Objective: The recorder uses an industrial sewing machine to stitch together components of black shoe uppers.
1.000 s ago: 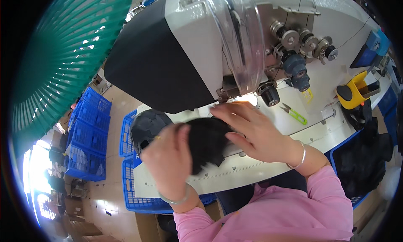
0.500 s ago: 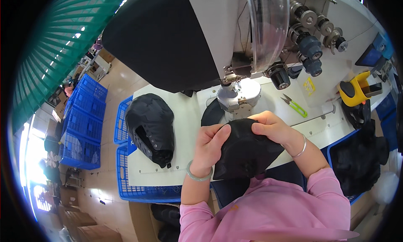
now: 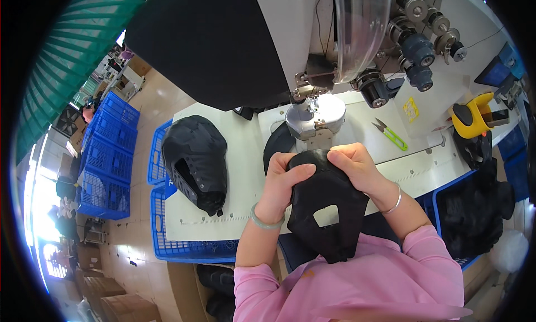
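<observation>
Between my two hands hangs a black shoe upper point(image 3: 332, 191), its textured rounded end up and a pale cut-out opening showing lower down. My left hand point(image 3: 281, 185) grips its left edge, thumb pressed over the top. On the other side my right hand point(image 3: 359, 169) pinches the upper right edge, thumb on the face of the piece. Just beyond the hands is the metal sewing head of an industrial machine point(image 3: 315, 118). Another bundle of black shoe uppers point(image 3: 195, 157), with eyelets showing, lies on the white tabletop point(image 3: 243, 154) to the left.
Green-handled thread snips point(image 3: 395, 139) lie right of the machine, near a yellow holder point(image 3: 470, 115). A blue crate point(image 3: 439, 210) at right holds black pieces. Another blue basket point(image 3: 159, 224) sits by the table's left edge; stacked blue crates point(image 3: 106, 182) stand farther left.
The shoe upper has been turned and opened out between my hands, so its cut-out now faces up. Both hands keep their grip; the view has shifted slightly.
</observation>
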Demonstrator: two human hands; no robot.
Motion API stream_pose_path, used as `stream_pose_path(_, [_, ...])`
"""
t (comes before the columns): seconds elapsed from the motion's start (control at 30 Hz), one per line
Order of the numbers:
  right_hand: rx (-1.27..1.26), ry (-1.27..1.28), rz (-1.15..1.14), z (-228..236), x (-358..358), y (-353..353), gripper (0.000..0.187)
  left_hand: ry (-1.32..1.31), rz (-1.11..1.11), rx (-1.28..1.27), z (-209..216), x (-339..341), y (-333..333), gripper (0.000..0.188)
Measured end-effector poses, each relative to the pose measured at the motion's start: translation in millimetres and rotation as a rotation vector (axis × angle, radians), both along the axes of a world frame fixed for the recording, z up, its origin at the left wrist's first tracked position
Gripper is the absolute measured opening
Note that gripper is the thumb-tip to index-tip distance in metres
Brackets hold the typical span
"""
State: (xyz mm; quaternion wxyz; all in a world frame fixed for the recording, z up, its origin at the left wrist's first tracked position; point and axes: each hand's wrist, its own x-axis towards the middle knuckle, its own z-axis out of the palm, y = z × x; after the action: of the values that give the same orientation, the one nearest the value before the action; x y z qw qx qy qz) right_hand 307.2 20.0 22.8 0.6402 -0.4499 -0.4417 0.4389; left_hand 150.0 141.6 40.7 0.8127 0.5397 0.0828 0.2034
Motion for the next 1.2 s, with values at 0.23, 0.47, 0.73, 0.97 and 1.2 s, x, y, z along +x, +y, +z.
stream_pose_path(0.23, [0.007,0.087,0.022,-5.5,-0.1,-4.0,0.039,0.027,0.068,-0.257,-9.8,-2.8,2.9,0.03])
stream_pose_path(0.47, [-0.145,0.025,0.263,16.1,20.7,-2.5,0.023,0.173,-0.035,0.029,-0.9,-0.3,-4.5,0.021])
stream_pose_path(0.73, [-0.155,0.206,0.39,5.6,7.0,-13.8,0.023,-0.041,-0.027,0.174,-27.8,-10.8,-6.3,0.018])
stream_pose_path(0.97, [-0.12,0.011,0.398,-2.0,18.5,-31.7,0.024,-0.101,0.339,0.307,-41.7,-19.9,-11.5,0.044])
stream_pose_path(1.2, [-0.108,-0.167,0.086,21.0,-6.4,-49.4,0.019,-0.031,0.139,0.345,-33.4,-39.5,-13.2,0.075])
